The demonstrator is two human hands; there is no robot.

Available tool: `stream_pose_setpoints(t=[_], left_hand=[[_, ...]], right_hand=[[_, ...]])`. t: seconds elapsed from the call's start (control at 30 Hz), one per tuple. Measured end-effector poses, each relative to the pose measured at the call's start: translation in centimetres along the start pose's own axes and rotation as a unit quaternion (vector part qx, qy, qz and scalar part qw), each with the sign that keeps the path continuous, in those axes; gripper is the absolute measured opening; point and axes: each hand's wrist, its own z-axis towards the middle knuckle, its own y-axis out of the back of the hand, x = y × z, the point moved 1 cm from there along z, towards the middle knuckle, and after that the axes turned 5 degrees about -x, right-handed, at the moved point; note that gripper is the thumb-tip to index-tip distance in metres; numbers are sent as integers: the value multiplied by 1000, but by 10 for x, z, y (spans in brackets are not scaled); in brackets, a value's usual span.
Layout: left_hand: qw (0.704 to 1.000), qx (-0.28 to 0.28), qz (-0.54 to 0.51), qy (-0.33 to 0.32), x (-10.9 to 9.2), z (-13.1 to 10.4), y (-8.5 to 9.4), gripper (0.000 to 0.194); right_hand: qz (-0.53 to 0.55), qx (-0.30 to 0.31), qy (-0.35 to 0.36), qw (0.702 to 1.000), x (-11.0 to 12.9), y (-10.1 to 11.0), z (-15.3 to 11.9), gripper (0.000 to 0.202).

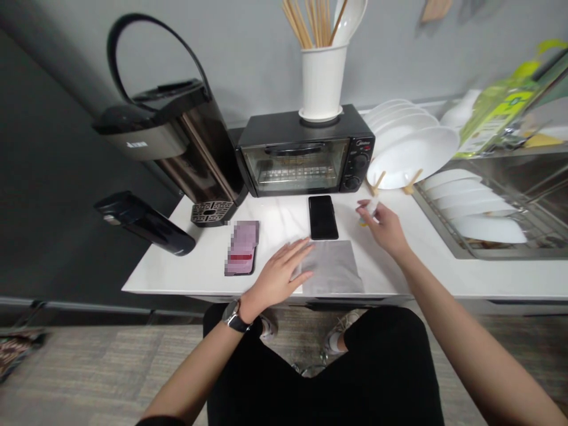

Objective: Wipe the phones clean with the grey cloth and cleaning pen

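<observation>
A folded grey cloth (333, 269) lies flat at the front of the white counter (277, 210). My left hand (281, 269) rests with fingers stretched out on its left edge. To the right, my right hand (387, 229) is closed on a small white object (371, 206) with a bit of yellow and blue at its lower end; the fingers hide part of it, so its kind is unclear. Just behind the cloth is a black phone (323, 217), screen dark. Another phone (242, 248), its lit pinkish screen blurred out, lies left of my left hand.
A black toaster oven (302, 157) stands at the back, bearing a white cup (323, 83) of chopsticks. At left are a large dispenser (195, 136) and a dark flask (146, 225). White plates (412, 157) stand racked beside the sink (479, 254); a green bottle (492, 115) is behind it.
</observation>
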Motion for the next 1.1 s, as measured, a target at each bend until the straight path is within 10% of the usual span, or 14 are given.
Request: stream_pose_setpoints(t=[0.2,0.33,0.53,0.63,0.77,0.87,1.1], left_hand=[[995,-22,-93,38,-55,12,23,48],[992,87,94,-18,-89,10,11,36],[991,74,69,-90,-111,-36,-10,49],[992,-11,68,-105,-98,-58,16,54],[996,-60,30,65,-58,-51,48,56],[992,-47,-44,113,-26,-24,34,57],[947,-119,-167,247,26,13,-12,66]], right_hand=[[8,341,150,928,81,13,-76,27],[-70,336,195,919,100,23,-128,15],[-29,337,196,921,95,44,-188,10],[-7,317,136,938,67,77,-201,11],[145,177,-155,961,44,107,-184,24],[356,104,-261,891,67,95,-164,31],[474,104,-233,843,92,53,-137,30]])
